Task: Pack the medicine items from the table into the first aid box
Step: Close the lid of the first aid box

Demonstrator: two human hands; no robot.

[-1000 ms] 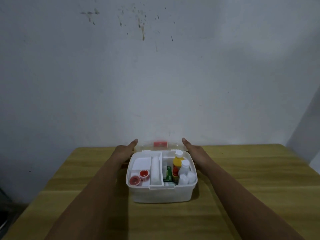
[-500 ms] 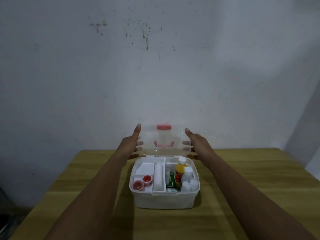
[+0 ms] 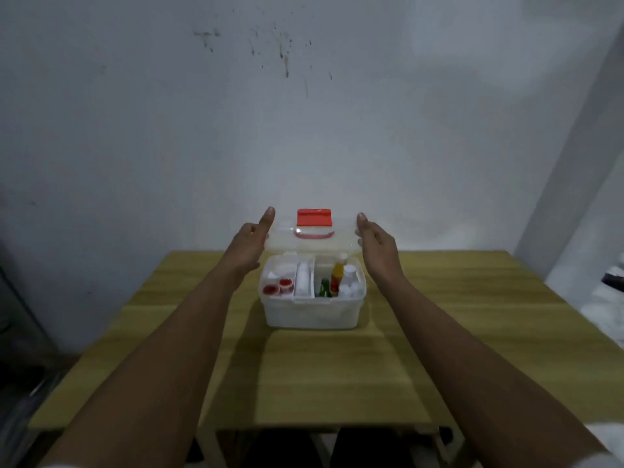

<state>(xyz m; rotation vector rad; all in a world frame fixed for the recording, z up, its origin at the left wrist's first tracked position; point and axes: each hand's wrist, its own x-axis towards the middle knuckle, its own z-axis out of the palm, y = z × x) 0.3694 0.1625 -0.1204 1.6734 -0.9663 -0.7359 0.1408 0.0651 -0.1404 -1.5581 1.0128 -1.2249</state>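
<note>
Swung further forward over the box since half a second ago: the clear plastic lid (image 3: 312,239), red latch (image 3: 313,217) now uppermost, half closed. Beneath everything, a light wooden table (image 3: 439,319), bare of loose medicine items (packing looks finished). At its centre, the white translucent first aid box (image 3: 310,312), hinged at its far edge. Left of the box, left hand (image 3: 248,246) clasping the lid's left end, thumb up. Right of the box, right hand (image 3: 376,243) clasping the lid's right end. Inside the box, right compartment: tall yellow bottle (image 3: 337,276) and white bottle (image 3: 349,275); left compartment: two small red-capped pots (image 3: 277,288). Risk from here: lid fouling on the yellow bottle, refusing to latch, perhaps tipping it.
</note>
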